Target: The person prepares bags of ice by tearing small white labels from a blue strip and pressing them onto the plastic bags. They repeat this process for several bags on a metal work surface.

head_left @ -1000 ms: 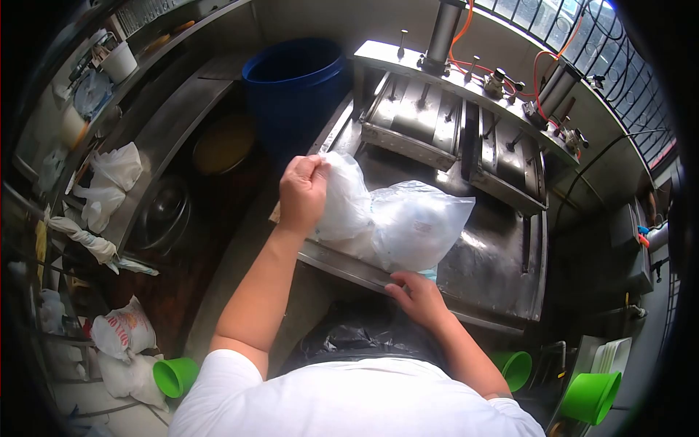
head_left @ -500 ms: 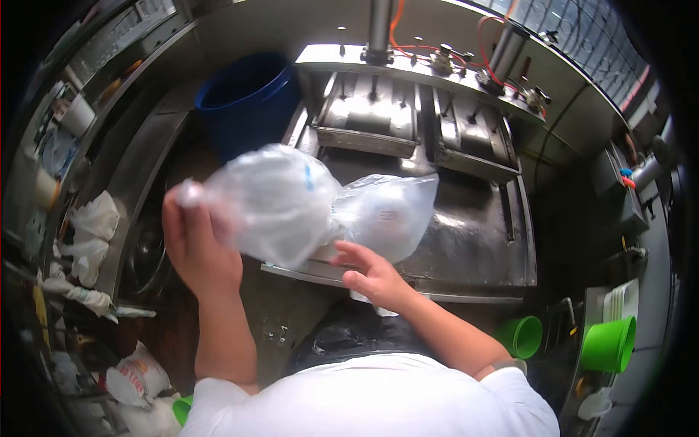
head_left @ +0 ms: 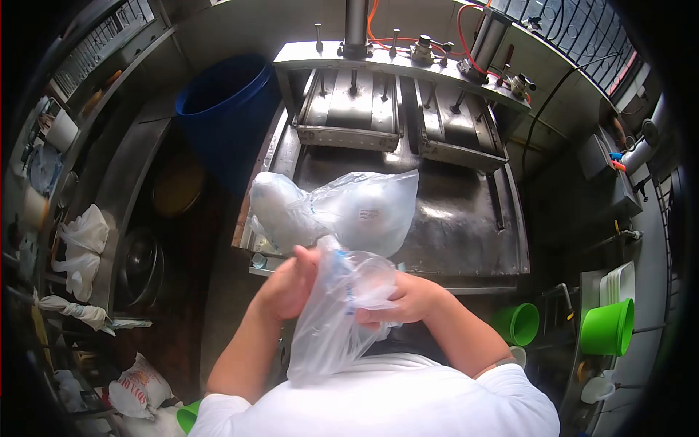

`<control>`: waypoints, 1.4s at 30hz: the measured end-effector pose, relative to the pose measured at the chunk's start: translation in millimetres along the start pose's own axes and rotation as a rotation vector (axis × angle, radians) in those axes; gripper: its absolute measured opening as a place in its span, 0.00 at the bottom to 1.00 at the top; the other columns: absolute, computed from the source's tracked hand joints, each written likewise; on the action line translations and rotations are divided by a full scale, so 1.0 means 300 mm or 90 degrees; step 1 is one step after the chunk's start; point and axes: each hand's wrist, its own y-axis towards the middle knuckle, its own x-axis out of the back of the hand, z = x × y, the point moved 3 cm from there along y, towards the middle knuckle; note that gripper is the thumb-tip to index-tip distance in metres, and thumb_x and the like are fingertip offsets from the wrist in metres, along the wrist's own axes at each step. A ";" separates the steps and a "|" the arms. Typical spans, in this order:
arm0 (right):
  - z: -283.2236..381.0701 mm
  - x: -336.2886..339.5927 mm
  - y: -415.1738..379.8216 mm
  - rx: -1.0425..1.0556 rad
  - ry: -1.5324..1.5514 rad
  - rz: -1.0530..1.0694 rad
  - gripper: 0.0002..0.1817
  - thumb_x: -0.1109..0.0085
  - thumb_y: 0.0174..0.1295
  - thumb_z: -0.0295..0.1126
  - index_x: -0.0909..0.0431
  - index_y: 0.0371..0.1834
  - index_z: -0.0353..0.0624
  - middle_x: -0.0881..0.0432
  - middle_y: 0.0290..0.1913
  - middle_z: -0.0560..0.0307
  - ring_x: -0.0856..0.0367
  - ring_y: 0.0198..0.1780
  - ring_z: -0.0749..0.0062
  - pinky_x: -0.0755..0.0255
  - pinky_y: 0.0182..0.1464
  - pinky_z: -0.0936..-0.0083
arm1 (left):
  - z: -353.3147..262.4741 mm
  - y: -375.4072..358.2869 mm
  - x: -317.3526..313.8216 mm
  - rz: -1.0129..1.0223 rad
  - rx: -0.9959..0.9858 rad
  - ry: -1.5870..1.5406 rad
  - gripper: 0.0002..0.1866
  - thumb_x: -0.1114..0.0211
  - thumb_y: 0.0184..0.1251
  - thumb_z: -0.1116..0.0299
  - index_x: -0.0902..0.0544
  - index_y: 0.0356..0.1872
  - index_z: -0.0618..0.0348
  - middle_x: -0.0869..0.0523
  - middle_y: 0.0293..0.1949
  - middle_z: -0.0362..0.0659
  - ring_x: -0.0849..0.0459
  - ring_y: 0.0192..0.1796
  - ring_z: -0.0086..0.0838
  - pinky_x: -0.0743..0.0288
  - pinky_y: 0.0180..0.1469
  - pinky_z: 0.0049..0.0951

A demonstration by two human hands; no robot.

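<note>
Fingers of both hands, left hand (head_left: 289,285) and right hand (head_left: 406,298), pinch an empty plastic bag (head_left: 329,331).

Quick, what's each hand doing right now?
Left hand: closed on the clear plastic bag.
Right hand: closed on the same bag.

Two filled clear bags (head_left: 335,211) lie on the steel table (head_left: 466,233); one empty clear bag (head_left: 335,320) at 6 o'clock. Two green funnels (head_left: 561,328) at 4 o'clock. One blue barrel (head_left: 226,109) at 11 o'clock.
</note>
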 end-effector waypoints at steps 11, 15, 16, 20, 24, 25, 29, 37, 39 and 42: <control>-0.017 0.187 -0.331 0.114 0.136 -0.294 0.10 0.27 0.75 0.33 0.12 0.48 0.35 0.10 0.37 0.55 0.13 0.33 0.72 0.21 0.36 0.73 | -0.073 -0.002 -0.097 0.071 0.093 0.003 0.09 0.36 0.86 0.67 0.16 0.49 0.63 0.16 0.33 0.42 0.18 0.28 0.25 0.19 0.30 0.33; 0.041 0.272 -0.284 0.180 0.132 -0.436 0.17 0.27 0.76 0.44 0.14 0.48 0.39 0.13 0.35 0.61 0.17 0.31 0.77 0.25 0.31 0.77 | -0.192 0.174 -0.205 0.028 -0.069 0.004 0.09 0.35 0.87 0.65 0.15 0.47 0.61 0.15 0.32 0.39 0.18 0.26 0.23 0.23 0.26 0.26; 0.067 0.303 -0.231 0.181 0.135 -0.480 0.18 0.27 0.76 0.46 0.15 0.47 0.40 0.15 0.33 0.64 0.19 0.30 0.79 0.26 0.31 0.77 | -0.212 0.253 -0.226 -0.065 -0.117 0.079 0.09 0.35 0.87 0.64 0.14 0.47 0.59 0.14 0.33 0.39 0.17 0.28 0.22 0.24 0.27 0.24; 0.023 0.467 -0.048 0.049 0.089 -0.576 0.22 0.30 0.76 0.56 0.16 0.46 0.48 0.18 0.32 0.69 0.23 0.29 0.82 0.33 0.27 0.77 | -0.116 0.537 -0.004 -0.316 -0.253 0.508 0.11 0.33 0.83 0.63 0.13 0.40 0.59 0.11 0.32 0.44 0.16 0.33 0.27 0.22 0.36 0.33; -0.373 0.579 0.008 -0.167 0.132 -0.599 0.11 0.38 0.80 0.46 0.16 0.46 0.53 0.19 0.31 0.70 0.26 0.27 0.81 0.41 0.25 0.76 | 0.327 0.657 0.529 -0.420 -0.062 0.642 0.11 0.30 0.78 0.62 0.13 0.38 0.59 0.13 0.31 0.40 0.19 0.31 0.26 0.25 0.32 0.35; -0.395 0.550 0.008 -0.196 0.135 -0.608 0.09 0.40 0.80 0.43 0.16 0.45 0.53 0.19 0.31 0.70 0.26 0.27 0.80 0.40 0.25 0.76 | 0.419 0.666 0.603 -0.423 0.013 0.522 0.12 0.31 0.79 0.60 0.13 0.37 0.59 0.13 0.30 0.41 0.18 0.30 0.26 0.25 0.31 0.36; -0.457 0.546 -0.011 -0.150 0.147 -0.631 0.11 0.40 0.81 0.45 0.16 0.49 0.51 0.17 0.36 0.68 0.24 0.30 0.79 0.38 0.27 0.76 | 0.339 0.564 0.444 -0.465 0.067 0.571 0.14 0.34 0.81 0.58 0.13 0.39 0.59 0.15 0.29 0.41 0.18 0.29 0.29 0.23 0.32 0.36; -0.435 0.685 -0.340 0.022 -0.163 -0.719 0.14 0.26 0.75 0.41 0.15 0.48 0.42 0.12 0.36 0.64 0.18 0.36 0.81 0.24 0.38 0.77 | 0.232 0.211 0.302 -0.351 -0.176 0.702 0.44 0.28 0.77 0.43 0.31 0.80 0.63 0.21 0.68 0.55 0.17 0.63 0.41 0.18 0.66 0.43; -0.342 0.697 -0.373 -0.056 -0.364 -0.759 0.20 0.22 0.71 0.39 0.15 0.58 0.39 0.10 0.42 0.60 0.18 0.39 0.79 0.22 0.46 0.77 | 0.154 0.159 0.146 -0.304 -0.231 0.807 0.51 0.23 0.72 0.42 0.37 0.83 0.65 0.28 0.74 0.61 0.23 0.71 0.49 0.27 0.75 0.48; -0.170 0.621 -0.237 0.036 -0.525 -0.609 0.32 0.22 0.69 0.35 0.21 0.75 0.43 0.12 0.57 0.54 0.16 0.47 0.77 0.20 0.51 0.75 | 0.148 0.230 0.005 -0.187 -0.327 0.990 0.73 0.15 0.58 0.39 0.56 0.89 0.69 0.45 0.85 0.71 0.42 0.86 0.64 0.47 0.87 0.55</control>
